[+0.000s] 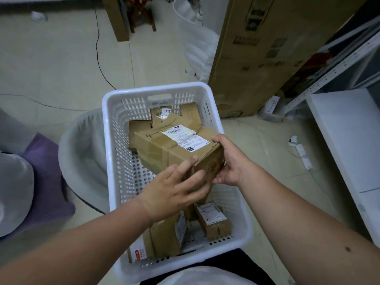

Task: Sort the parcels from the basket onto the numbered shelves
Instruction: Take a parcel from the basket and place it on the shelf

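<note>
I am looking down from a head-worn camera at a white slotted plastic basket (115, 153) on a pale tiled floor. Both my hands hold one brown cardboard parcel (174, 147) above the basket's middle. My right hand (228, 161) wraps the parcel's near right corner, thumb on the top edge and fingers underneath, carrying most of the weight. My left hand (176, 190) lies against the near end face with fingers loosely spread and pressing, steadying rather than gripping. The parcel is tilted so its white shipping label (185, 138) faces up toward me, probably so I can read a number; a handwritten mark sits on the cardboard left of the label, though I cannot read it for certain.

More parcels remain in the basket: a flat one with a small sticker (170, 116) against the far wall, a small box with a white label (213, 221) at the near right, and a larger one (164, 239) partly hidden under my left wrist. So the sorting looks well short of finished.

To the right stands a white shelf unit (349, 140) with a perforated metal upright; no shelf numbers are visible from here. A tall cardboard carton (257, 48) leans beyond the basket and crowds the way toward those shelves. A grey fabric bin (82, 157) sits just left of the basket, and a black cable (98, 48) trails across the floor.
</note>
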